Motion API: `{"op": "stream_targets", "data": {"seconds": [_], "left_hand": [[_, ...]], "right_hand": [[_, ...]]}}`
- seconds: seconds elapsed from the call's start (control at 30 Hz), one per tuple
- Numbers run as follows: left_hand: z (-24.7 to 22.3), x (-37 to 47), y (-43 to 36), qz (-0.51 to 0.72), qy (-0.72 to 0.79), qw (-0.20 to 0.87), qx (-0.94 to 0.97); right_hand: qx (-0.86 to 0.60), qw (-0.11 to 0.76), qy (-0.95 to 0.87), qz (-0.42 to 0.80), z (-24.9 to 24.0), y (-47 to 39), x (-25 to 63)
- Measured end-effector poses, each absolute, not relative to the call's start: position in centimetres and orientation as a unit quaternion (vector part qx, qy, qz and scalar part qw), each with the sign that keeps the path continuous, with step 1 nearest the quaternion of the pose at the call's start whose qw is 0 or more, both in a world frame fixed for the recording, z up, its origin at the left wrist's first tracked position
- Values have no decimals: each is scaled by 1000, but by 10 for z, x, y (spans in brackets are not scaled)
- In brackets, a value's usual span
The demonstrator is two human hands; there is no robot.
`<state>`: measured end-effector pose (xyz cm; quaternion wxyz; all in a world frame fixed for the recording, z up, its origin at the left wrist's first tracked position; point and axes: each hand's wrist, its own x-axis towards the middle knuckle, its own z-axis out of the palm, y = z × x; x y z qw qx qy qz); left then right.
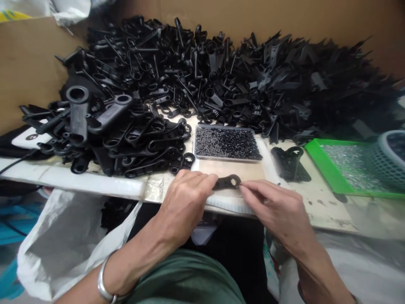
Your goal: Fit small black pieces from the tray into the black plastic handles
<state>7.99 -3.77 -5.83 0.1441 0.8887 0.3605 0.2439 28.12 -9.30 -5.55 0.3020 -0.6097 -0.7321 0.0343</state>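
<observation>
The black ringed part is above the worktop, its near end hidden in the left hand's closed grip; the right hand pinches at its ring, whatever it holds too small to tell.

Black plastic parts; bright green tray at right; grey-blue basket; dark green shirt near.

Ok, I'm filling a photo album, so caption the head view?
Left hand gripping a black part, right hand at its ring, before heaped parts and a clear tray.
</observation>
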Motion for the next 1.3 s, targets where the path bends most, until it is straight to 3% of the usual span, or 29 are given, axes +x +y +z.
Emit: {"op": "stream_targets", "data": {"seconds": [0.57, 0.8, 0.87, 1.07, 1.3], "left_hand": [[-62, 79, -42, 258, 363, 184, 876], [-64, 80, -43, 265, 365, 180, 874], [-64, 81, -43, 260, 367, 184, 874], [-59, 87, -44, 173, 324, 157, 917], [-57, 89, -44, 117, 319, 140, 930]], "right_hand": [[-583, 136, -801, -19, -46, -84, 278], [-593, 20, -803, -54, -35, -81, 260], [-620, 18, -784, -27, -31, -80, 258], [-636, 84, -739, 205, -24, -70, 267], [-657, 40, -732, 175, -23, -67, 262]]}}
